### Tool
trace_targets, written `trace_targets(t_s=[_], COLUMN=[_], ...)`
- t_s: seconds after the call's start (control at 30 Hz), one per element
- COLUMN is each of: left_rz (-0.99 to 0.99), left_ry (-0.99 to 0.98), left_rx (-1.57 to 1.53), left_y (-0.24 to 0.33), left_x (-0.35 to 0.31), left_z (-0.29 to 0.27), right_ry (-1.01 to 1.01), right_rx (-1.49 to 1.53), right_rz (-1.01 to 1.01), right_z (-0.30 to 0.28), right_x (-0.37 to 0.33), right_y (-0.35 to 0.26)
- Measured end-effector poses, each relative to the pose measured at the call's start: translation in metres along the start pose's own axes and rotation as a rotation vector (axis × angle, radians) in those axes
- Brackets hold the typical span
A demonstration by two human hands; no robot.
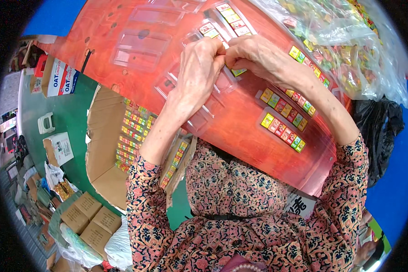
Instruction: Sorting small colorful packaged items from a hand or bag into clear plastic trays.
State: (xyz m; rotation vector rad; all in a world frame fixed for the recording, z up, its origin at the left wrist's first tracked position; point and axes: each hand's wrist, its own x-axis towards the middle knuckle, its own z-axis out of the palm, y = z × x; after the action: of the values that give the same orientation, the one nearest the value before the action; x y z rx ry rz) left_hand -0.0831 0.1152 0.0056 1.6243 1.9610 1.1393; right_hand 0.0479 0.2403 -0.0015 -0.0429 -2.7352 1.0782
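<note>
Left hand (201, 63) and right hand (254, 56), both curled, any hold hidden, apparently arrange small boxes (208, 30); next calls for level seating.

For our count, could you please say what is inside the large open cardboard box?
Rows of small multicoloured packs show inside the box; the left sleeve and red table hide part. Anything beneath the packs is covered.

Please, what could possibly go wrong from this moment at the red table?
The right forearm crosses close to filled trays, so it might knock them out of line. Light-looking clear trays near the left hand could slide if brushed. The bulging plastic bag of small coloured pieces might slump onto the filled trays.
</note>
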Motion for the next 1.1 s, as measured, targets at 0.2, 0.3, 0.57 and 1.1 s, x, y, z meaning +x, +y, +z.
trace_targets(t_s=[0.2, 0.3, 0.57, 1.1], left_rz=[-0.01, -0.009, 0.021, -0.001], left_ry=[-0.003, 0.002, 0.007, 0.002], left_rx=[-0.018, -0.015, 0.002, -0.027], left_y=[0.0, 0.0, -0.001, -0.001], left_x=[-0.001, -0.001, 0.0, -0.001], left_z=[-0.001, 0.0, 0.0, -0.001], right_ry=[-0.127, -0.047, -0.008, -0.007], right_rx=[0.121, 0.002, -0.133, -0.052], right_rz=[0.109, 0.023, 0.065, 0.143], right_z=[-0.009, -0.004, -0.006, -0.006], right_x=[0.001, -0.007, -0.01, -0.001], right_y=[-0.005, -0.013, -0.026, -0.026])
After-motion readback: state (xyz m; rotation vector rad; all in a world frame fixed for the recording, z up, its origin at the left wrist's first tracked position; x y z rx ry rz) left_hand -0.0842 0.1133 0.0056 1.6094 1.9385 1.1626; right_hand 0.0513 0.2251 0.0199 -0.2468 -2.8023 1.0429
